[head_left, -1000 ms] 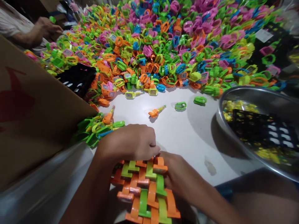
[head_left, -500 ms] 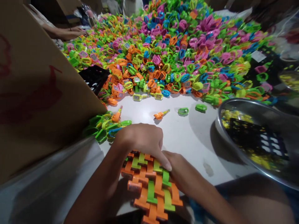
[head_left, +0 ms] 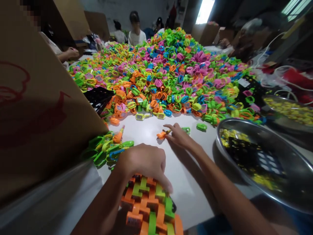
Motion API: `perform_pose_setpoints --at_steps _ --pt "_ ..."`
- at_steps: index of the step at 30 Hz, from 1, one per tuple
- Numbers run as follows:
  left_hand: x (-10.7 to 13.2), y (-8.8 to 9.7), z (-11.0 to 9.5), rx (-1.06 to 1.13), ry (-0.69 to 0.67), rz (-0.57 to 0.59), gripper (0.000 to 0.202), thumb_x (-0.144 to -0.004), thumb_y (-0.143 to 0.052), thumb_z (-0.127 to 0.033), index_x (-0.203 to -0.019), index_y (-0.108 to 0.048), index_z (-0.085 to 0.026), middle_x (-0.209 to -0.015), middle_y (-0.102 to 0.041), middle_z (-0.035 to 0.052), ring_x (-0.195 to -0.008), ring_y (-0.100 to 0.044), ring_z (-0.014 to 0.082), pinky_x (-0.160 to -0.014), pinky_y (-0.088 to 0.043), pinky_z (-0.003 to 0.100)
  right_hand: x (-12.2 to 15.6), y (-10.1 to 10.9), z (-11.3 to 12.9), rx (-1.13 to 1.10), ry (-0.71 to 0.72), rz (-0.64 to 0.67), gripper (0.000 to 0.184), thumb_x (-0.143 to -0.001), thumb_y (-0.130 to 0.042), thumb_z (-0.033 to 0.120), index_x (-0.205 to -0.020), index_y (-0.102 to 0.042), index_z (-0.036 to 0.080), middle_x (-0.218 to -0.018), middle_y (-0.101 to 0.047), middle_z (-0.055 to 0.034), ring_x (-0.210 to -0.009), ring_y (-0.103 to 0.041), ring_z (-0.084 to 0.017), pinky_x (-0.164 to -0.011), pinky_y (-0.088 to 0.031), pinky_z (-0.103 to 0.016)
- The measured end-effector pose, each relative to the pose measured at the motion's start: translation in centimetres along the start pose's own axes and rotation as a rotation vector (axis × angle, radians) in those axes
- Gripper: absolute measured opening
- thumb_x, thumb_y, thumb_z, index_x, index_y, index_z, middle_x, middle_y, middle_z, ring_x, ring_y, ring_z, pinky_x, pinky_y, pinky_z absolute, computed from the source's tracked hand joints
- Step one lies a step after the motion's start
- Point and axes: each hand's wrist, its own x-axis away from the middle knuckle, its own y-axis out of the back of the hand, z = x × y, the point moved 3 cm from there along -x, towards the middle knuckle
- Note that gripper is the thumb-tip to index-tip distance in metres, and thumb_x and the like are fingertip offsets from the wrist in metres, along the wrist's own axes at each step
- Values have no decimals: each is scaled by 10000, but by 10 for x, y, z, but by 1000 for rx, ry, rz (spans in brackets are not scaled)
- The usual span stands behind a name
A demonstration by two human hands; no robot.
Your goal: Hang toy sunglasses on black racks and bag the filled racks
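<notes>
My left hand (head_left: 143, 163) lies curled over the top of a woven block of orange and green toy watches (head_left: 149, 205) at the near table edge, pressing on it. My right hand (head_left: 178, 135) is stretched out across the white table, its fingertips touching a loose orange toy watch (head_left: 161, 134). Its fingers are closing on that watch in a loose pinch. Two green watch pieces (head_left: 201, 126) lie just beyond it.
A huge heap of coloured toy watches (head_left: 171, 71) covers the far table. A cardboard box wall (head_left: 36, 107) stands at the left, a steel bowl (head_left: 288, 156) with yellow pieces and a black tray at the right. Other people sit at the far end.
My right hand has left the woven block and reached forward to the loose orange watch. My head has tilted up, so the room's far end shows. The left hand stays on the block.
</notes>
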Motion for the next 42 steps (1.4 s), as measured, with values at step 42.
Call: perform_pose_setpoints --at_steps 42 --pt "5 9 6 154 -267 169 328 -847 -871 -464 -1142 -883 -321 -1077 -864 -23 -976 -780 208 -740 -488 252 152 -18 76 -496 145 408 186 -975 -616 172 -1039 -782 229 -921 -806 -27 -832 -739 -223 -751 -543 -273"
